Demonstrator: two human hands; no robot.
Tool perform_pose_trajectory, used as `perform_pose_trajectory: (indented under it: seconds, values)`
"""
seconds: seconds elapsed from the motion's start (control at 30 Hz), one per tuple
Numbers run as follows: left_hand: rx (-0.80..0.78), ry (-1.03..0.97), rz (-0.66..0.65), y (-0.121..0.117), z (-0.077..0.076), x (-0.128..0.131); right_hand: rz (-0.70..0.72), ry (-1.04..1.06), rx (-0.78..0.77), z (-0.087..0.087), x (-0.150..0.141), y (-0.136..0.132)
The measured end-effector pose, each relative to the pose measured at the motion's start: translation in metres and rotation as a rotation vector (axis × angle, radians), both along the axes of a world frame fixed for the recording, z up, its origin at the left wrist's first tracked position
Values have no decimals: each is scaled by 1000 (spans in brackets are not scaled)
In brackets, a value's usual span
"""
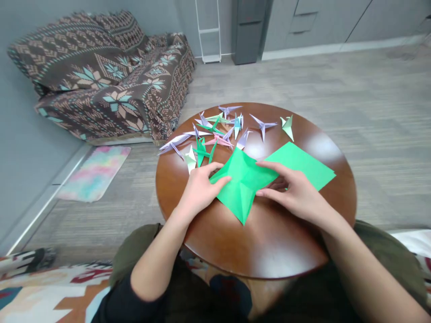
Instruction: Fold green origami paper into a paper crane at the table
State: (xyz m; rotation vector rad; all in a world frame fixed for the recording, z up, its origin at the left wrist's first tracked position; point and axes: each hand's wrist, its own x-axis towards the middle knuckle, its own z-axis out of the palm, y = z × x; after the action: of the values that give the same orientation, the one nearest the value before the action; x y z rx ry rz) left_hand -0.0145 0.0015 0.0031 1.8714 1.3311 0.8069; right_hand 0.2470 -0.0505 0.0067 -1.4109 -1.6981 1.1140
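A creased green sheet of origami paper (243,177) is held just over the round table, one corner pointing toward me. My left hand (204,186) grips its left side, thumb on top and fingers at the edge behind. At the right side, my right hand (291,186) has its thumb and forefinger on the paper's edge; its other fingers are partly hidden. Flat green sheets (303,163) lie beyond my right hand. Past the paper stand several folded paper cranes, among them a pink crane (218,140), a dark green crane (202,150) and a purple crane (263,126).
The round brown table (262,251) has a glossy top, and my knees are at its near edge. A pale green crane (287,128) stands apart at the far right. A sofa (117,80) with a patterned cover and a pastel mat (96,172) are off to the left.
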Motion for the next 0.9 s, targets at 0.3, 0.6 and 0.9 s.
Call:
perform_pose_trajectory:
  seconds: [0.3,0.6,0.9]
  values:
    - [-414,-690,-62,6,2,-9,-96,-61,125,-3,8,4]
    - [-431,-454,-214,-2,-2,0,131,-161,248,-7,0,1]
    - [-41,-247,-341,-1,-1,-5,-11,-107,293,-12,3,3]
